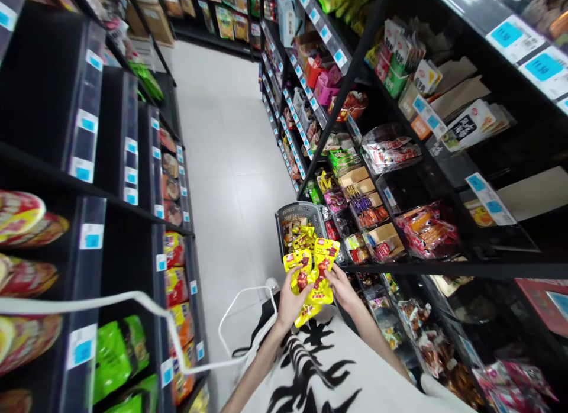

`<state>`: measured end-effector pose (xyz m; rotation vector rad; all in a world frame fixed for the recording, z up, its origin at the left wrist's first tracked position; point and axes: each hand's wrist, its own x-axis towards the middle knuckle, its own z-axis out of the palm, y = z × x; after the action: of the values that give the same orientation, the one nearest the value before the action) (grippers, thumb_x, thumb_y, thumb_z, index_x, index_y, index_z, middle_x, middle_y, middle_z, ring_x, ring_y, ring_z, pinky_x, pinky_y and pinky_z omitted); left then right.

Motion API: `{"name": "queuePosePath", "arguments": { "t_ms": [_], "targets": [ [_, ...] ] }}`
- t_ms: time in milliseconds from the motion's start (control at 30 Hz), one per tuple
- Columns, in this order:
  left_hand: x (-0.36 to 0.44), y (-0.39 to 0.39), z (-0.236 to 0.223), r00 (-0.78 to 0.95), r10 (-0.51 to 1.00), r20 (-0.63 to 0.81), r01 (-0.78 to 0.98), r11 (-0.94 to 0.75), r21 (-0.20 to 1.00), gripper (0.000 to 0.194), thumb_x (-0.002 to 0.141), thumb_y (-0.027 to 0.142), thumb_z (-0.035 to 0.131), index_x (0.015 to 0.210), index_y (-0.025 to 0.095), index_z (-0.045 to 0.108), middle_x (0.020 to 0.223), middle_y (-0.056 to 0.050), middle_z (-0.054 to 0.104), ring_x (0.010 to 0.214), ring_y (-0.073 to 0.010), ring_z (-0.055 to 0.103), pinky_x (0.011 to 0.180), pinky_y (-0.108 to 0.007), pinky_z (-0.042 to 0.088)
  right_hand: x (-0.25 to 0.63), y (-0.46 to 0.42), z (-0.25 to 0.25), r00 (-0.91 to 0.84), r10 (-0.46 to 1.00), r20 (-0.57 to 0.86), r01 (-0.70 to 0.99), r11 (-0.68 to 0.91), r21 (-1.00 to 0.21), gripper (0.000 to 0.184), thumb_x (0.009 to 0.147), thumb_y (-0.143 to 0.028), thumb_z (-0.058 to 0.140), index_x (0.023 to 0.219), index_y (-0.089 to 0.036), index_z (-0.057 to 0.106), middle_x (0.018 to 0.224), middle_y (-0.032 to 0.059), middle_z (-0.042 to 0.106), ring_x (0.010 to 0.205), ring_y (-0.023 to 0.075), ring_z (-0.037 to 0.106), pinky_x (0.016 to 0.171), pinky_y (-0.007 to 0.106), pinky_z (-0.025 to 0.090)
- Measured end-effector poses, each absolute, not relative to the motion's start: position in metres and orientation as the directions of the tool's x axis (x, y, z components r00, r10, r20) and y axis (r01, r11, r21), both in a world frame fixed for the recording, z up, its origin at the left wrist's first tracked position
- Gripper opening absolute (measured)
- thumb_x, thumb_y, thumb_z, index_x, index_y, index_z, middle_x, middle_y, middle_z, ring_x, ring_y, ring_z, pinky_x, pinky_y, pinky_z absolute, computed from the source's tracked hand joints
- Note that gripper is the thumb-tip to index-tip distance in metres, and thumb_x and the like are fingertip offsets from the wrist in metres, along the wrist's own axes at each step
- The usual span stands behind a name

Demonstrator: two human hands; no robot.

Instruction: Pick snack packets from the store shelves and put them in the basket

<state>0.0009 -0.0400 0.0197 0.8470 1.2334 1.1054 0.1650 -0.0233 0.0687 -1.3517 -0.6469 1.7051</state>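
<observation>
You have a small bunch of glossy yellow plastic snack packets (322, 291) in front of your patterned white top (328, 365), just on your side of a dark grey, perforated plastic basket (280, 231). Your left hand (291, 300) pinches the bunch on its left, the thumb lying across the front, while your right hand (344, 287) grips the right edge with bent fingers. The packets should be light and soft, likely to bend between your hands, and their shiny film may let one slide over another. Pinch them by the flat margins or low on the sides, with thumbs in front; squeezing the middle hard could crush what is inside. Each face is bright yellow with a reddish food picture and red print, too small to read; they overlap, fanned, so you cannot count them surely.
</observation>
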Motion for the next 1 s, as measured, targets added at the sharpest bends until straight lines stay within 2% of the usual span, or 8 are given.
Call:
{"name": "queuePosePath", "arguments": {
  "t_ms": [133,267,467,533,633,767,867,1000],
  "targets": [
    [0.007,-0.039,0.029,0.041,0.956,-0.291,-0.181,0.294,0.939,0.055,0.08,0.043,0.074,0.127,0.023,0.054,0.128,-0.011,0.063,0.118,-0.0276,0.063,0.102,-0.042,0.048,0.168,-0.021,0.07,0.053,0.866,-0.497,-0.305,-0.459,-0.834,0.042,0.08,-0.049,0.076,0.114,-0.024,0.069,0.105,0.0058,0.075,0.096,0.0249,0.071,0.088,0.038,0.053],
    [0.019,-0.038,0.034,0.061,0.971,-0.232,-0.112,0.238,0.965,0.046,0.081,0.047,0.071,0.119,0.023,0.058,0.126,-0.009,0.064,0.12,-0.028,0.061,0.103,-0.04,0.046,0.184,-0.031,0.078,0.173,0.857,-0.485,-0.378,-0.397,-0.836,0.038,0.076,-0.05,0.079,0.101,-0.022,0.073,0.1,0.0058,0.076,0.094,0.0263,0.071,0.088,0.038,0.052],
    [0.069,-0.047,0.032,0.208,0.938,-0.277,0.02,0.279,0.96,0.049,0.076,0.058,0.07,0.108,0.023,0.056,0.103,-0.005,0.069,0.097,-0.028,0.067,0.088,-0.041,0.052,0.233,-0.081,0.095,0.219,0.918,-0.33,-0.422,-0.216,-0.88,0.036,0.074,-0.044,0.082,0.102,-0.024,0.074,0.1,0.0055,0.075,0.087,0.0257,0.071,0.084,0.039,0.052],
    [0.095,-0.057,0.035,0.28,0.923,-0.263,0.051,0.26,0.964,0.051,0.073,0.061,0.07,0.104,0.024,0.056,0.099,-0.004,0.069,0.096,-0.0285,0.067,0.087,-0.041,0.053,0.256,-0.102,0.098,0.263,0.923,-0.28,-0.42,-0.152,-0.895,0.039,0.07,-0.045,0.085,0.101,-0.024,0.074,0.096,0.0046,0.075,0.084,0.0249,0.07,0.082,0.038,0.052],
    [0.133,-0.08,0.044,0.42,0.878,-0.231,0.084,0.216,0.973,0.046,0.073,0.06,0.069,0.099,0.025,0.056,0.099,-0.004,0.07,0.095,-0.0289,0.067,0.084,-0.041,0.054,0.291,-0.137,0.102,0.345,0.91,-0.231,-0.433,-0.064,-0.899,0.047,0.065,-0.045,0.088,0.104,-0.025,0.072,0.094,0.0033,0.075,0.083,0.0236,0.07,0.082,0.037,0.052],
    [0.17,-0.114,0.05,0.526,0.814,-0.248,0.11,0.224,0.968,0.04,0.075,0.058,0.067,0.096,0.027,0.054,0.088,-0.001,0.068,0.078,-0.0265,0.068,0.07,-0.038,0.056,0.326,-0.185,0.106,0.502,0.841,-0.199,-0.452,0.059,-0.89,0.053,0.057,-0.043,0.092,0.102,-0.025,0.072,0.095,0.0037,0.075,0.085,0.0241,0.07,0.083,0.038,0.051],
    [0.19,-0.132,0.044,0.562,0.8,-0.21,0.139,0.16,0.977,0.036,0.072,0.053,0.071,0.09,0.027,0.053,0.081,0.001,0.065,0.077,-0.0251,0.066,0.072,-0.037,0.056,0.343,-0.217,0.109,0.579,0.795,-0.181,-0.473,0.146,-0.869,0.053,0.056,-0.042,0.092,0.102,-0.026,0.072,0.096,0.0043,0.075,0.086,0.0252,0.07,0.085,0.039,0.051],
    [0.219,-0.158,0.026,0.623,0.764,-0.168,0.118,0.121,0.986,0.034,0.064,0.046,0.075,0.085,0.027,0.056,0.079,0.0,0.065,0.078,-0.0265,0.067,0.075,-0.038,0.057,0.362,-0.256,0.113,0.577,0.802,-0.155,-0.479,0.178,-0.86,0.052,0.057,-0.045,0.091,0.101,-0.027,0.072,0.093,0.0044,0.075,0.086,0.0256,0.07,0.083,0.039,0.051]
  ]
}}
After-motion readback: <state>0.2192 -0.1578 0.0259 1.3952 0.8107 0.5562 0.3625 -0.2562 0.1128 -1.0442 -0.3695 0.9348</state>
